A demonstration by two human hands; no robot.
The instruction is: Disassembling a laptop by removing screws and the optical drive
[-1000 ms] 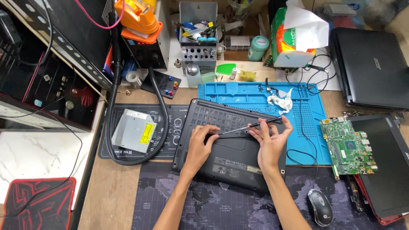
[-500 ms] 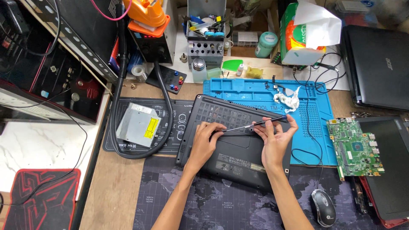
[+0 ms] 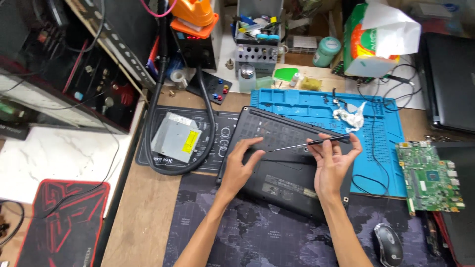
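Both hands have lifted slightly off the laptop (image 3: 277, 168) since the earlier frame, the screwdriver (image 3: 309, 144) now raised level across its upturned base. Right hand (image 3: 332, 165), at 3 o'clock of the laptop, pinches the screwdriver's handle end, while the left hand (image 3: 242, 165), at 9 o'clock, rests open with fingers spread on the base, its fingertips near the tool's tip. Laptop lies at centre, straddling the blue mat (image 3: 316, 106) at 12 o'clock and the map mat (image 3: 257, 237) at 6 o'clock; a circuit board (image 3: 431, 175) sits well apart at 3 o'clock
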